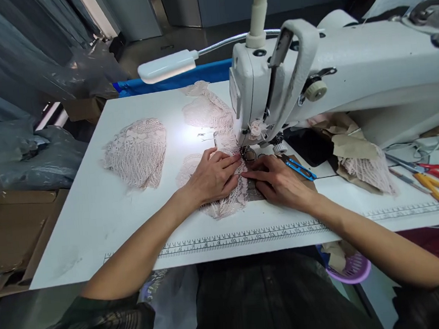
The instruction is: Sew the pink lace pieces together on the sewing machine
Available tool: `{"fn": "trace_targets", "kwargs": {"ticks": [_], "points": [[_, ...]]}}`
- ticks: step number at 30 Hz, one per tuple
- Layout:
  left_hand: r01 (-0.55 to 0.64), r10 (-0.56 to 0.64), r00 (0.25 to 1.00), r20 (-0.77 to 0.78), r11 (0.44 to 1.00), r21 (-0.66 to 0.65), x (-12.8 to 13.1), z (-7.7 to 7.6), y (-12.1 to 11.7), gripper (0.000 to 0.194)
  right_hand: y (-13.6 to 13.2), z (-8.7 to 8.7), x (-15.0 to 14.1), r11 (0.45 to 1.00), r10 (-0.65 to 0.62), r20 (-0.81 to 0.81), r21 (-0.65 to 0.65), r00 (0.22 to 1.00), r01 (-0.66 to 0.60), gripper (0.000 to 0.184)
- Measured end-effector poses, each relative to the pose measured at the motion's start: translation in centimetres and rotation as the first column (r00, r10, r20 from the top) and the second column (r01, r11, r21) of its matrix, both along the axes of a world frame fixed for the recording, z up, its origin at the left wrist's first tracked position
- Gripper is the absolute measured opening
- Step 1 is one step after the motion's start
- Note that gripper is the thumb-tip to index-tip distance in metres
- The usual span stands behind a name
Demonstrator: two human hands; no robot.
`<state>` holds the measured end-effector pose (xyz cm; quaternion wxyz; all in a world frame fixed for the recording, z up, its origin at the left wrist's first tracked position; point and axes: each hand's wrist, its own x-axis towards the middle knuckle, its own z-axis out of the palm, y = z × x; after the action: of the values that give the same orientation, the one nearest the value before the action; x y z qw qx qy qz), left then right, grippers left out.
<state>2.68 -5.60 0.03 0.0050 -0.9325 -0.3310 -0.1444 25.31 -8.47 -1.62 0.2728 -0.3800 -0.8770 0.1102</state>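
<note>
A piece of pale pink lace [222, 205] lies on the white table [94, 215] under the presser foot [247, 154] of a white sewing machine [349, 78]. My left hand [213, 177] lies flat on the lace, fingers stretched toward the foot. My right hand [277, 180] rests on the lace's right edge just in front of the foot, fingers pressed down on the fabric. More of the same lace [210, 112] trails away behind the needle.
A separate pile of pink lace [137, 150] lies at the left. Blue thread snips [299, 169] sit right of my right hand. Fabric scraps [360, 163] and orange and red scissors [434, 183] lie far right. A lamp [166, 66] lights the needle area. A ruler [240, 239] lines the front edge.
</note>
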Motion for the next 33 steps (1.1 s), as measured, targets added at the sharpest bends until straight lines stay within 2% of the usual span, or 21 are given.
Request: {"fn": "trace_targets", "kwargs": {"ticks": [8,19,33], "points": [[-0.01,0.009,1.0,-0.019,0.999,-0.052,-0.2,0.09,0.24,0.037,0.21,-0.13,0.18,1.0,0.019,-0.011,-0.011,1.0,-0.019,0.037],[-0.031,0.034,0.999,0.031,0.994,-0.109,-0.18,-0.03,0.1,0.036,0.41,-0.39,0.32,0.997,0.019,-0.049,-0.069,0.999,-0.022,0.037],[-0.076,0.085,0.993,0.08,0.991,-0.108,0.18,-0.29,-0.1,0.037,0.36,-0.38,0.24,0.996,-0.017,-0.021,-0.082,1.0,0.015,0.035]]}}
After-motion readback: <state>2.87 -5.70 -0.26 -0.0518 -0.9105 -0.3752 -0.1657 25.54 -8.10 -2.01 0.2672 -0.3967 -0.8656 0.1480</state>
